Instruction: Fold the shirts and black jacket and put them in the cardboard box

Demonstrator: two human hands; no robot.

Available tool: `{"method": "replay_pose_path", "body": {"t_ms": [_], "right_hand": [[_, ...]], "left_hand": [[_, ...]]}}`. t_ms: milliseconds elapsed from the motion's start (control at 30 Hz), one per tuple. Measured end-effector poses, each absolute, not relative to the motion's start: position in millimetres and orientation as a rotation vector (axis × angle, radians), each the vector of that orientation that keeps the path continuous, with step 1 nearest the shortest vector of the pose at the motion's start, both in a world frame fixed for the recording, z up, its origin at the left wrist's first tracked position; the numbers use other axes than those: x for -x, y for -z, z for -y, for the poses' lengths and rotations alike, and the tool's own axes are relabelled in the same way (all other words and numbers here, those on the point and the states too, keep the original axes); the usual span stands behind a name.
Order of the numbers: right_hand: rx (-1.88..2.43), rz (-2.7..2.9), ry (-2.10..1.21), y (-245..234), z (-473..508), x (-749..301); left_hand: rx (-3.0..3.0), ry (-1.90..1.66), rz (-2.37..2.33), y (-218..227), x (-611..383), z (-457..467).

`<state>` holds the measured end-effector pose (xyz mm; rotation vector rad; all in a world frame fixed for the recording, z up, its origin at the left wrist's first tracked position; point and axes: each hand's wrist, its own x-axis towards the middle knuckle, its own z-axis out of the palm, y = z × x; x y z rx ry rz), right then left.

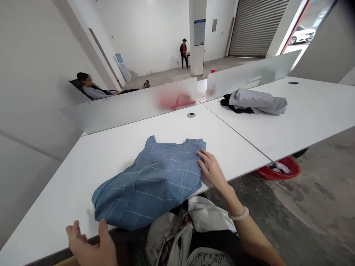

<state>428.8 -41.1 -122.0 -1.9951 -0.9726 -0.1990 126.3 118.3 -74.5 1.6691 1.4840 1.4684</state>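
Observation:
A blue garment with a thin white check [158, 177] lies spread on the white desk [238, 147], its lower edge reaching the desk's front edge. My right hand [210, 166] rests at the garment's right side, fingers spread, fingertips touching the cloth. Near the lower left corner of the garment, my left hand [91, 240] is raised by the front edge with its fingers apart and nothing in them. Whether the left thumb touches the cloth I cannot tell.
Grey and black folded clothes [257, 101] lie on the right-hand desk. Frosted partitions [133, 105] run along the back. A red-rimmed bin [294, 170] stands on the floor at right. Beyond the partition one person [95, 90] reclines in a chair; another person [183, 53] stands farther off.

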Motion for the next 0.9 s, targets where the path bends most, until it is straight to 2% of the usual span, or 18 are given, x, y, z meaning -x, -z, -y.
{"method": "replay_pose_path", "body": {"t_ms": [233, 433, 600, 767, 833, 900], "right_hand": [[2.119, 1.040, 0.071, 138, 31, -438], [2.073, 1.055, 0.111, 143, 29, -441], [1.855, 0.990, 0.112, 123, 23, -453], [1.623, 0.796, 0.305, 67, 21, -469], [1.588, 0.726, 0.443, 47, 22, -481], [1.644, 0.730, 0.505, 34, 24, -497]], "left_hand": [[-2.504, -0.889, -1.094, 110, -170, -109], [-2.670, -0.806, -1.135, 135, -180, -113], [-2.454, -0.775, -1.215, 118, -184, -136], [-1.959, -1.018, -1.072, 78, -191, -140], [-1.957, -0.849, -0.893, 63, -192, -132], [-2.038, -0.534, -0.762, 52, -192, -121]]}}
